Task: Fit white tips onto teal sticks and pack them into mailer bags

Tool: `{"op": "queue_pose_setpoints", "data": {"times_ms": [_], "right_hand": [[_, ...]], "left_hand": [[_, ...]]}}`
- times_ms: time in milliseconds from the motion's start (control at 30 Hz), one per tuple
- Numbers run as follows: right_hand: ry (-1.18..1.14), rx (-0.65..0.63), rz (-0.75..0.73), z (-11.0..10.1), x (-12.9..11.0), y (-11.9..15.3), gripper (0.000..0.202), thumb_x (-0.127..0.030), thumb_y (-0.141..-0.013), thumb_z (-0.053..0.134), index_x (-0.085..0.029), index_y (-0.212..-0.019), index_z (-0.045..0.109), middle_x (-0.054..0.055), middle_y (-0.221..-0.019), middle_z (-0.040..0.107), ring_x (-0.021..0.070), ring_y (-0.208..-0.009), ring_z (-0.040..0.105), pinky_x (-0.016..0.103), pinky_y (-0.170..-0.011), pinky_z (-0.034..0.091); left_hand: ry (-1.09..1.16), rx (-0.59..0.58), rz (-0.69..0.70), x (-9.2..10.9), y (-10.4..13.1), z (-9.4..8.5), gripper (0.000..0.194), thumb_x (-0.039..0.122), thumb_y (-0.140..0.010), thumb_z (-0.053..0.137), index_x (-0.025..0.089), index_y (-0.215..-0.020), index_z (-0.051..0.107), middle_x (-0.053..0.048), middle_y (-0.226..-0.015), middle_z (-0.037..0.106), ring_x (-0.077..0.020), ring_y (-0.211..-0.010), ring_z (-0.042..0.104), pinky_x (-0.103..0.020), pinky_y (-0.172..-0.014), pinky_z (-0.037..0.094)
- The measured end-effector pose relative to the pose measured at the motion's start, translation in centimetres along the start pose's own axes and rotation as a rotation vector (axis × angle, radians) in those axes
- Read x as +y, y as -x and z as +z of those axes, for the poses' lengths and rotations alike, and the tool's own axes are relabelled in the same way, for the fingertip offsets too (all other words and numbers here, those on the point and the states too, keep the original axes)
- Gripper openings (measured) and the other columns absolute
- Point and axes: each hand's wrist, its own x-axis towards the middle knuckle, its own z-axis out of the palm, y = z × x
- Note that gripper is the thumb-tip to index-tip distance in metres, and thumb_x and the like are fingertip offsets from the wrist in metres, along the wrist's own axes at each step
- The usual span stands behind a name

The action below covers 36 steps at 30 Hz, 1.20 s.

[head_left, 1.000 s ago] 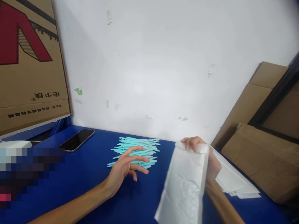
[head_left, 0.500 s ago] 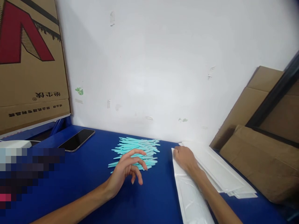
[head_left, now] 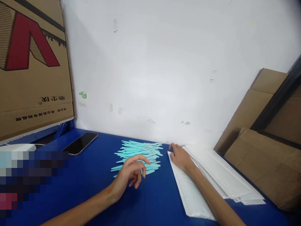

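My left hand (head_left: 133,172) hovers over the near edge of a pile of thin turquoise plastic sticks (head_left: 136,149). Its fingers are loosely bent and apart, with nothing between them. On the right, my right hand (head_left: 181,157) rests on the far end of a white padded envelope (head_left: 192,201). Its thumb lies by the envelope's far left corner and its fingers reach past the far edge, apart from the thumb. My right forearm covers part of the envelope. Beside it lies a stack of similar white envelopes (head_left: 225,175).
A smartphone (head_left: 81,143) lies at the back left of the blue table (head_left: 94,175). A large printed carton (head_left: 35,84) stands at left; cardboard boxes (head_left: 265,166) lean at right. The white wall (head_left: 150,72) closes off the back. A blurred-out patch covers the lower left.
The envelope under my right hand has turned slightly and now lies flatter, its near end in view. My right hand's fingers have spread from their closed hold. My left hand has barely moved.
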Motion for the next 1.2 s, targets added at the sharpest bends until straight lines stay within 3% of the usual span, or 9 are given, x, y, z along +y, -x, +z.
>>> {"op": "queue_pose_setpoints", "data": {"times_ms": [67, 167, 233, 333, 500, 633, 967, 1067, 1200], "right_hand": [[-0.013, 0.020, 0.000, -0.4, 0.1, 0.0, 0.027, -0.011, -0.091, 0.053, -0.020, -0.114, 0.063, 0.006, -0.105, 0.070, 0.0204, -0.100, 0.065, 0.032, -0.087, 0.046], [-0.007, 0.064, 0.017, -1.9, 1.1, -0.3, 0.030, -0.014, -0.092, 0.049, -0.023, -0.116, 0.063, 0.006, -0.107, 0.071, 0.0217, -0.103, 0.064, 0.032, -0.089, 0.043], [0.023, 0.102, 0.064, -3.3, 2.5, -0.2, 0.029, -0.017, -0.096, 0.045, -0.023, -0.117, 0.064, 0.008, -0.109, 0.071, 0.0237, -0.106, 0.063, 0.035, -0.093, 0.041], [0.099, 0.146, 0.205, -4.9, 5.6, 0.7, 0.028, -0.023, -0.098, 0.044, -0.021, -0.118, 0.064, 0.012, -0.112, 0.071, 0.0302, -0.110, 0.062, 0.042, -0.095, 0.041], [0.199, 0.112, 0.456, -4.1, 10.3, 3.4, 0.042, -0.042, -0.098, 0.054, -0.013, -0.125, 0.067, 0.025, -0.114, 0.070, 0.0449, -0.109, 0.064, 0.053, -0.081, 0.049], [0.212, 0.092, 0.467, -2.6, 11.5, 4.1, 0.047, -0.048, -0.101, 0.049, -0.014, -0.127, 0.068, 0.024, -0.115, 0.070, 0.0443, -0.112, 0.064, 0.055, -0.084, 0.050], [0.178, 0.186, 0.224, -2.5, 9.7, 2.7, 0.034, -0.037, -0.102, 0.048, -0.021, -0.126, 0.065, 0.016, -0.127, 0.067, 0.0351, -0.120, 0.059, 0.054, -0.103, 0.042], [0.157, 0.206, 0.170, -2.5, 8.8, 2.6, 0.032, -0.034, -0.101, 0.048, -0.022, -0.125, 0.065, 0.015, -0.127, 0.066, 0.0344, -0.122, 0.059, 0.054, -0.105, 0.042], [0.119, 0.223, 0.102, -2.6, 7.7, 2.5, 0.030, -0.029, -0.100, 0.048, -0.022, -0.123, 0.067, 0.013, -0.125, 0.068, 0.0328, -0.120, 0.060, 0.053, -0.106, 0.041]], "left_hand": [[-0.222, 0.057, 0.044, -0.1, 0.0, -0.1, 0.023, 0.036, -0.092, 0.045, 0.019, -0.097, 0.060, 0.002, -0.071, 0.058, -0.0091, -0.045, 0.046, -0.024, -0.047, 0.029], [-0.824, 0.181, 0.205, -0.2, 0.3, -0.4, 0.023, 0.028, -0.096, 0.041, 0.021, -0.098, 0.063, -0.001, -0.081, 0.064, -0.0151, -0.063, 0.053, -0.029, -0.060, 0.037], [-1.178, 0.184, 0.306, -0.4, 0.4, -0.7, 0.026, 0.023, -0.097, 0.039, 0.021, -0.101, 0.064, -0.006, -0.096, 0.066, -0.0212, -0.081, 0.058, -0.030, -0.060, 0.036], [-1.426, 0.133, 0.354, -0.9, 0.4, -0.8, 0.027, 0.019, -0.098, 0.038, 0.021, -0.106, 0.064, -0.010, -0.109, 0.063, -0.0270, -0.101, 0.057, -0.029, -0.059, 0.039], [-1.589, 0.121, 0.306, -1.2, 0.4, -0.5, 0.026, 0.021, -0.098, 0.044, 0.020, -0.116, 0.063, -0.013, -0.119, 0.059, -0.0298, -0.106, 0.055, -0.033, -0.063, 0.052], [-1.702, 0.144, 0.211, -1.1, 0.6, -0.4, 0.033, 0.020, -0.094, 0.054, 0.014, -0.125, 0.063, -0.019, -0.125, 0.057, -0.0346, -0.112, 0.056, -0.042, -0.076, 0.058], [-1.865, 0.042, 0.135, -1.0, 0.6, -0.7, 0.036, 0.019, -0.095, 0.049, 0.005, -0.125, 0.065, -0.025, -0.128, 0.058, -0.0400, -0.119, 0.056, -0.052, -0.096, 0.052], [-1.869, -0.021, 0.146, -0.8, 0.6, -0.8, 0.035, 0.017, -0.096, 0.047, 0.006, -0.125, 0.065, -0.025, -0.129, 0.058, -0.0391, -0.118, 0.056, -0.050, -0.093, 0.053], [-1.851, -0.081, 0.164, -0.7, 0.5, -1.0, 0.028, 0.014, -0.095, 0.047, 0.009, -0.113, 0.067, -0.019, -0.113, 0.063, -0.0338, -0.104, 0.060, -0.046, -0.087, 0.053]]}}
